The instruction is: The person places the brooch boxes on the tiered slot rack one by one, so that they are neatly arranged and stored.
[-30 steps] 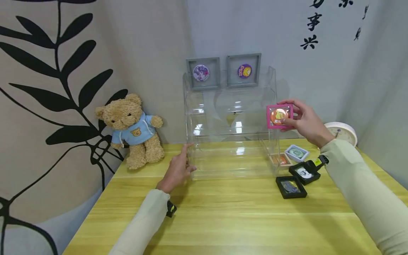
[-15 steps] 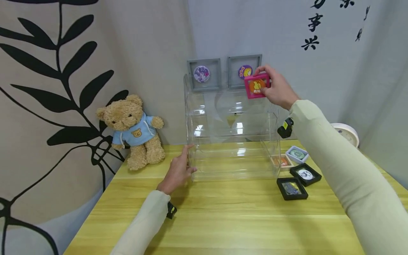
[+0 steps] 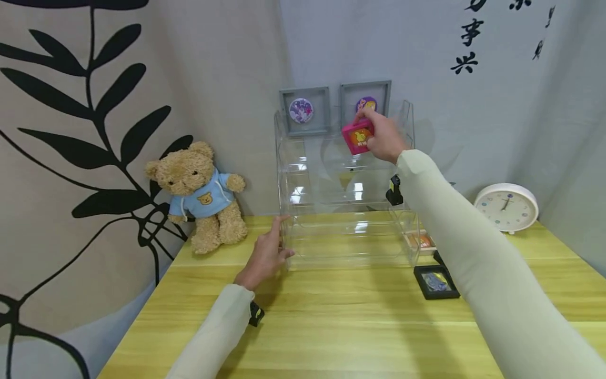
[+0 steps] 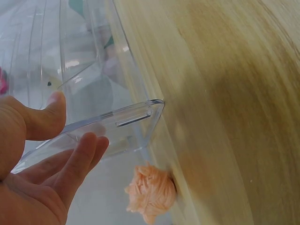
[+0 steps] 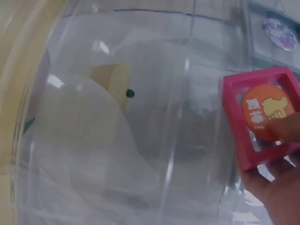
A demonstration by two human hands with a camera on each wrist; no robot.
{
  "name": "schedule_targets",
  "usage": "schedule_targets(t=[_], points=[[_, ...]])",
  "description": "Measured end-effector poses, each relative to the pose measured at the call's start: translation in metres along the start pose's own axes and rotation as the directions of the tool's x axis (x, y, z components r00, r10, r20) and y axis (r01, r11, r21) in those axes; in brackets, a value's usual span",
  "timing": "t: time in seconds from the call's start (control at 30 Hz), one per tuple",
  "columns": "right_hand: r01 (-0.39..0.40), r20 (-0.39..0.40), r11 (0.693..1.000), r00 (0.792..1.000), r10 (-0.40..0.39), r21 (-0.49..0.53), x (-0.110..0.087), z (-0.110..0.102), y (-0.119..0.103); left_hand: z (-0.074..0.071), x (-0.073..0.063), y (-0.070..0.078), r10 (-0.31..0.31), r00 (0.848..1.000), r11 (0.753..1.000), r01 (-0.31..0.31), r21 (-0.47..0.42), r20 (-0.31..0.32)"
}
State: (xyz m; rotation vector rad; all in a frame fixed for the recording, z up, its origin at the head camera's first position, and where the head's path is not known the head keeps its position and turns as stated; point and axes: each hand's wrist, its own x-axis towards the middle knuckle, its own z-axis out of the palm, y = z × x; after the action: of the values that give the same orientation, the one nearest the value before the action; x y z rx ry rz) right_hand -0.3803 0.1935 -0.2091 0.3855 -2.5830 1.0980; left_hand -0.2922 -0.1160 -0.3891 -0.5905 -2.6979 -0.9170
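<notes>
A clear acrylic tiered display rack point(image 3: 347, 231) stands on the wooden table. My left hand point(image 3: 265, 255) holds its left side panel; in the left wrist view the thumb point(image 4: 54, 115) and fingers point(image 4: 77, 164) lie on opposite sides of that panel. My right hand point(image 3: 384, 138) pinches a small pink badge frame point(image 3: 358, 138) containing an orange round badge point(image 5: 265, 110). This frame is tilted in front of the rack's upper tiers. Behind it on the top tier stand two grey badge frames, the left one point(image 3: 305, 129) with a purple badge and the right one point(image 3: 347, 97) partly covered by my hand.
Right of the rack lie a black badge frame point(image 3: 436, 281) and a beige one point(image 3: 421, 242); my right sleeve hides others. A white clock point(image 3: 506, 207) stands at the back right. A teddy bear point(image 3: 201, 197) in a blue hoodie sits left, and a crumpled peach bundle point(image 4: 151, 192) lies beside the rack.
My right hand has carried the pink badge frame left from the rack's right side, rising and then dipping slightly to below the right grey frame. My left hand has stayed on the side panel.
</notes>
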Motion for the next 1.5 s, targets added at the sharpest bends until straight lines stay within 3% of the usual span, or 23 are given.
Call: schedule_targets(t=[0.23,0.4,0.57,0.83,1.1,1.27,1.37,1.5], points=[[0.010,-0.017,1.000,1.000,-0.010,0.026,0.002,0.015,0.002,-0.004,0.000,0.000,0.015,1.000,1.000,-0.015,0.009,-0.026],[0.022,-0.118,0.999,0.993,-0.018,0.032,0.002,0.026,0.003,-0.003,0.000,0.000,0.012,1.000,1.000,-0.012,0.001,-0.022],[0.053,-0.230,0.999,0.972,-0.052,-0.002,0.003,0.040,-0.002,-0.004,0.000,0.000,0.012,1.000,1.000,-0.012,0.004,-0.021],[0.079,-0.283,0.997,0.956,-0.074,0.005,0.002,0.053,-0.005,-0.002,-0.001,-0.003,-0.010,1.000,1.000,0.010,-0.007,-0.021],[0.139,-0.236,0.982,0.957,-0.167,-0.129,-0.002,0.065,0.002,0.000,0.000,-0.003,-0.008,1.000,1.000,0.008,0.001,-0.002],[0.167,-0.122,0.966,0.973,-0.193,-0.199,-0.005,0.074,-0.004,0.001,-0.002,-0.002,0.016,1.000,1.000,-0.016,0.009,-0.019],[0.178,-0.053,0.941,0.978,-0.201,-0.289,-0.006,0.078,-0.010,0.000,-0.003,-0.001,0.010,1.000,1.000,-0.010,0.001,-0.018],[0.189,-0.016,0.904,0.977,-0.211,-0.384,-0.008,0.082,-0.015,0.001,-0.003,0.000,-0.001,1.000,1.000,0.001,-0.004,-0.010]])
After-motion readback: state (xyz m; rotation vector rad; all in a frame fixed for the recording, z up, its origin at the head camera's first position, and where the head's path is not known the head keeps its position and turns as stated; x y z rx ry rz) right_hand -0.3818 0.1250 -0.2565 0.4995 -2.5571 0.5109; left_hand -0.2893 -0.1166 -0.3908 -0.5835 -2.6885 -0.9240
